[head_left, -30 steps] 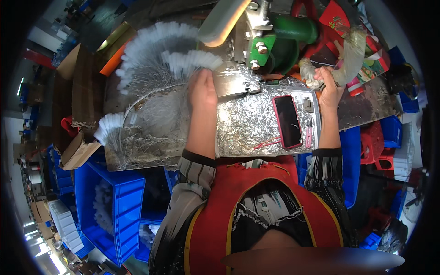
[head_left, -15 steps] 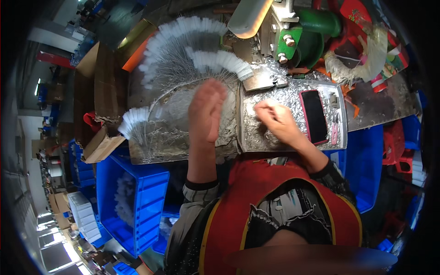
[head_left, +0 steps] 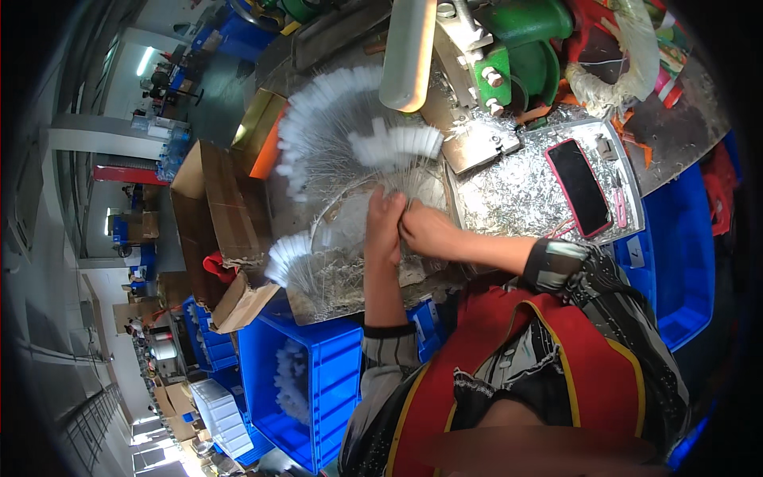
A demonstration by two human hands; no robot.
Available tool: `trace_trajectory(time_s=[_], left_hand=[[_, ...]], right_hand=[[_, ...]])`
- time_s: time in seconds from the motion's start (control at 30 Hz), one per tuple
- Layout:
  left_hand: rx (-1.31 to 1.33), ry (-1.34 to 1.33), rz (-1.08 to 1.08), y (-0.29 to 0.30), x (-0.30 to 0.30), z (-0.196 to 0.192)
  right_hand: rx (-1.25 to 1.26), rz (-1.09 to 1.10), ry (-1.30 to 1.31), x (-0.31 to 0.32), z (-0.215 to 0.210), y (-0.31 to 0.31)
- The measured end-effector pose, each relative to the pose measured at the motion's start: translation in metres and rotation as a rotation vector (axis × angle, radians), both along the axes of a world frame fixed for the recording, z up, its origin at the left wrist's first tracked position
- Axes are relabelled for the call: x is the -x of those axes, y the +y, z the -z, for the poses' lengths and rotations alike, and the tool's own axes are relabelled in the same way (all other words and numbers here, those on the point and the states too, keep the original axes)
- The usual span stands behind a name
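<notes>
- Your left hand [head_left: 384, 226] and right hand [head_left: 425, 230] now meet knuckle to knuckle over the middle of the counter [head_left: 675, 151]. Half a second ago they lay apart, the right one on the tray of metal bits [head_left: 517, 195], and a second ago it was out by the phone.
- Both grips look clenched on a small bunch of white-tipped wire brushes [head_left: 397, 147]. The wire stems run into your fingers and the white heads fan out just above them. How many stems you hold cannot be told.
- To judge by that, you have brought the right hand in to gather or square the bunch.
- Three fans of these brushes show: the one in your hands, a big arc [head_left: 314, 119] behind it, and a small one [head_left: 286, 254] at the near left edge.
- One dark phone [head_left: 580, 187] in a red case lies on the tray's right side, well apart from your hands.
- One green machine [head_left: 520, 56] stands beyond, with a pale lever [head_left: 407, 52] over the brushes.
- Two blue crates show: one [head_left: 302, 381] below the counter holding more brushes, another [head_left: 683, 262] at your right.
</notes>
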State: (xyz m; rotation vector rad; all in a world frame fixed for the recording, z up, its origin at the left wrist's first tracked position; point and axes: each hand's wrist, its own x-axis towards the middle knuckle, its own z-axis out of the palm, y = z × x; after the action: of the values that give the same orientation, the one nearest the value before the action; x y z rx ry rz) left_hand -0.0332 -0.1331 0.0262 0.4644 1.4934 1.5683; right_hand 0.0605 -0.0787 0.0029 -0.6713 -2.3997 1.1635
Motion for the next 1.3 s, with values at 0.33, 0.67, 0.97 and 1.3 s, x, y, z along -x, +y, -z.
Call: trace_trajectory(time_s=[0.33,0.67,0.97,1.3], left_hand=[[-0.132,0.044,-0.08,-0.024,-0.018,-0.01],[-0.225,0.106,-0.305,-0.041,-0.02,-0.015],[0.119,1.04,-0.289,-0.061,-0.048,0.006],[-0.175,0.73,-0.379,-0.027,-0.027,0.06]], right_hand=[[-0.265,-0.372,-0.047,-0.026,-0.034,-0.028],[-0.308,-0.34,0.065,-0.047,-0.091,-0.013],[-0.109,-0.078,0.654,-0.036,-0.173,0.044],[0.201,-0.138,0.598,-0.018,-0.127,0.048]])
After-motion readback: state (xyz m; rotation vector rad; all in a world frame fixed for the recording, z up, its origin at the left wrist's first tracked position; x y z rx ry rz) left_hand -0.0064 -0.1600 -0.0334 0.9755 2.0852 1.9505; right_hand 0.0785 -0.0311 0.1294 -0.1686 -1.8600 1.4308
